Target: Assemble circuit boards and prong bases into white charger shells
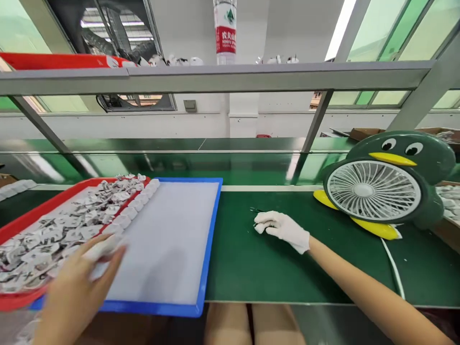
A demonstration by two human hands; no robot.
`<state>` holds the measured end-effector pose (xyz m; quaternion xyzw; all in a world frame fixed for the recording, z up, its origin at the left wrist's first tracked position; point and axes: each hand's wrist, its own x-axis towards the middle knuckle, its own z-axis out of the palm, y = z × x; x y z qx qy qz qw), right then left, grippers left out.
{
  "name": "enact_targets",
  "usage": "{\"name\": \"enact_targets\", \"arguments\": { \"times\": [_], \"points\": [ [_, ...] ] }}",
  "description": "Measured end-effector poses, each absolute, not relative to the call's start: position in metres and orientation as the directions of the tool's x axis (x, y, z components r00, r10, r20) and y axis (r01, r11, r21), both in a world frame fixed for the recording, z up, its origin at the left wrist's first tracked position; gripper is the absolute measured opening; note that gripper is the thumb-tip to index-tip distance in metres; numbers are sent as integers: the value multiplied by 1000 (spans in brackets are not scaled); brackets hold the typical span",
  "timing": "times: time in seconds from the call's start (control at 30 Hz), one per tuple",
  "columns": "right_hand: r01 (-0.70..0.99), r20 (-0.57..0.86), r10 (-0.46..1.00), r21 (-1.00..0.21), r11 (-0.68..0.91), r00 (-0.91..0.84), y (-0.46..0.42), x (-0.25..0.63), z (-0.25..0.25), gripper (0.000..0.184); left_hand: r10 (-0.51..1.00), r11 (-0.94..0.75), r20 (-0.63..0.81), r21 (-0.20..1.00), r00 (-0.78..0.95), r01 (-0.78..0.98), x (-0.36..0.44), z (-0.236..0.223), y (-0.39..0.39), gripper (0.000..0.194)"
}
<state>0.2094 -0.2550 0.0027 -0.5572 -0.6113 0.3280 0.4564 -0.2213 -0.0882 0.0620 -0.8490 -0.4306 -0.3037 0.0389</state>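
My bare left hand (pixel 77 280), blurred by motion, pinches a white plastic piece (pixel 105 247) between thumb and fingers. It is over the near left part of a white tray with a blue rim (pixel 210 239). Beyond it, a row of similar white plastic pieces (pixel 130 212) runs along the tray's left side. To the left, a red-rimmed tray (pixel 46 206) is heaped with small white parts (pixel 68 230) with dark marks. My right hand (pixel 282 229), in a white glove, rests on the green tabletop with fingers loosely curved and apart. A thin dark object (pixel 256 210) lies just beyond its fingertips.
A green penguin-shaped fan (pixel 373 184) stands at the right, its white cable (pixel 393 268) running to the front edge. A grey shelf beam (pixel 215 79) crosses above the table, with a water bottle (pixel 225 33) on it. Boxes (pixel 447 235) stand at far right.
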Motion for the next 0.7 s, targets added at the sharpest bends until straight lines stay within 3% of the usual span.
{"name": "enact_targets", "arguments": {
  "times": [0.03,0.1,0.23,0.33,0.43,0.53,0.7],
  "points": [
    [401,184,983,-902,162,16,-259,201,-2,27,730,-624,538,273,422,732,-186,69,-102,25],
    [458,170,985,-874,159,-16,-261,189,-8,31,722,-691,440,416,535,591,-121,77,-125,26],
    [565,162,986,-810,157,-43,-254,185,-9,53,551,-729,325,636,768,253,-33,82,-153,25],
    [552,166,986,-820,153,-27,-244,186,-7,43,406,-648,290,760,867,49,-1,83,-161,19],
    [456,195,980,-876,154,44,-236,185,-7,30,398,-563,337,824,853,-63,13,79,-162,26],
    [295,239,958,-938,184,159,-237,188,-6,51,431,-484,351,868,831,-115,16,69,-156,47],
    [30,172,933,-985,171,315,-249,197,-1,42,533,-292,173,956,828,-12,12,49,-141,50]
  ]
}}
